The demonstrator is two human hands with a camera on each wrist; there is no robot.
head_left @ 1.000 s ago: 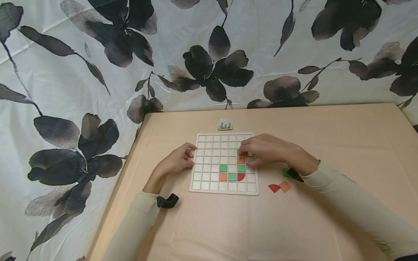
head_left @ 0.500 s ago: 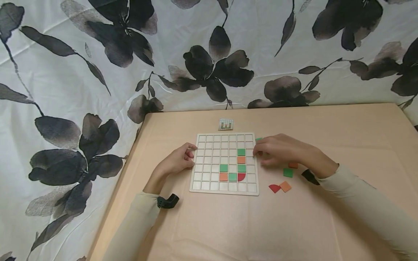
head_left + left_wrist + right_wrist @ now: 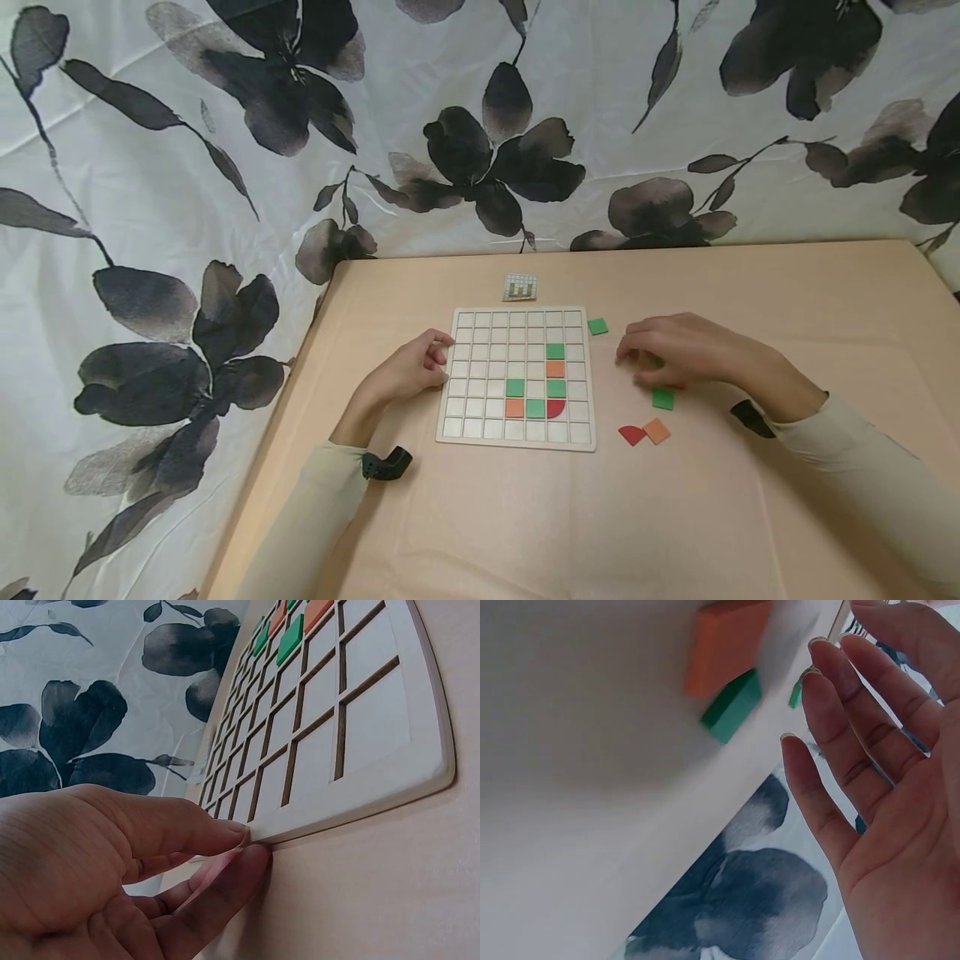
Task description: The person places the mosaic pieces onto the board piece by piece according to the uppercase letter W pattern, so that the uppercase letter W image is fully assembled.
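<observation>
A white board with a square grid [image 3: 480, 350] lies on the table and carries green, orange and red tiles. My left hand [image 3: 405, 367] pinches its left edge; in the left wrist view, thumb and fingertips [image 3: 255, 859] meet at the rim. To the right of the board, my right hand [image 3: 682, 354] hovers over the table with loosely bent fingers and holds nothing. Beneath it in the right wrist view are an orange tile [image 3: 731, 645] and a green tile [image 3: 733, 706]. The hand partly covers loose pieces in the head view.
A small patterned card [image 3: 520, 287] lies behind the board. Loose on the right are a green square [image 3: 597, 326], another green square [image 3: 663, 399], a red quarter-round tile [image 3: 632, 435] and an orange square [image 3: 656, 431]. A floral cloth [image 3: 480, 167] hangs behind the table.
My right hand has left the board's orange and green tiles and moved right over the loose pieces. The green square by the board's upper right has come into view. My left hand stays put.
</observation>
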